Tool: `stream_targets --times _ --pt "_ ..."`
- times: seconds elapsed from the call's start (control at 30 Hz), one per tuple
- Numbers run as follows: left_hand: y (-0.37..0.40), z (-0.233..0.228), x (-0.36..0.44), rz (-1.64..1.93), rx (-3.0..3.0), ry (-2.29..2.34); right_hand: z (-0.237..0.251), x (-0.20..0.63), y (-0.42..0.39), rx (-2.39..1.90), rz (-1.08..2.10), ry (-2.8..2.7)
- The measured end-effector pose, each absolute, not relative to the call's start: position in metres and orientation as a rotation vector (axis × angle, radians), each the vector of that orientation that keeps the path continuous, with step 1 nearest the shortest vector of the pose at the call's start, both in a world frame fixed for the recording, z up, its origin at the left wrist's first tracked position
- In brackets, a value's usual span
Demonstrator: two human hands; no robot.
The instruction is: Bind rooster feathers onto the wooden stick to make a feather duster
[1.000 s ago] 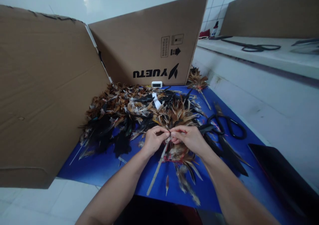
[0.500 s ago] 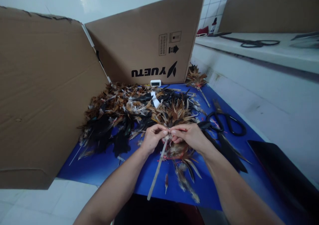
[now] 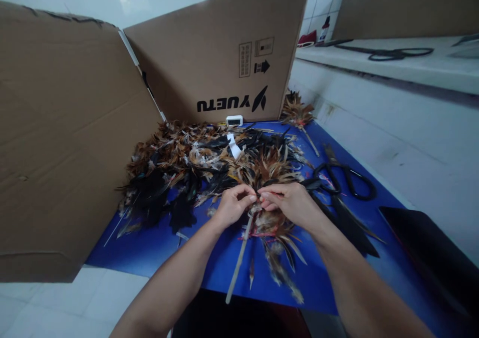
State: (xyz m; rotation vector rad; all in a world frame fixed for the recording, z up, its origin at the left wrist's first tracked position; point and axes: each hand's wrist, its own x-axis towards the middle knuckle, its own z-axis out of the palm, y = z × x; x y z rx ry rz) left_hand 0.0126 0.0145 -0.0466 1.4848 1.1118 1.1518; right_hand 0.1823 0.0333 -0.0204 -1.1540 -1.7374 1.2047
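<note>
A feather duster (image 3: 270,164) with brown and black feathers fans out just beyond my hands, its pale stick (image 3: 239,263) slanting down toward me. My left hand (image 3: 235,205) is closed in a pinch at the neck where feathers meet the stick. From the other side, my right hand (image 3: 290,200) pinches the same spot, fingers curled, with a bit of red showing by them. Whatever fine material lies between the fingertips is hidden. Below the right hand lies a small feather bundle (image 3: 271,223) with red thread around it.
A large heap of feathers (image 3: 179,153) covers the left and back of the blue table (image 3: 157,253). Black-handled scissors (image 3: 352,180) and a black flat object (image 3: 422,248) lie right. Another duster (image 3: 297,111) rests behind. Cardboard panels (image 3: 213,53) enclose the back and left.
Both hands stay pinched at the duster's neck, with the fingertips slightly farther apart. The whole view has shifted a little.
</note>
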Motion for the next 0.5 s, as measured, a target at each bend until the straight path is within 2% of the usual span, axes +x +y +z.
stream_targets --times 0.2,0.5 --pt "0.015 -0.054 0.015 1.078 1.544 1.149 -0.002 0.18 0.023 -1.106 0.985 -1.911" --pt "0.014 -0.055 0.021 1.108 1.399 1.058 -0.007 0.183 0.022 -1.228 0.995 -1.899"
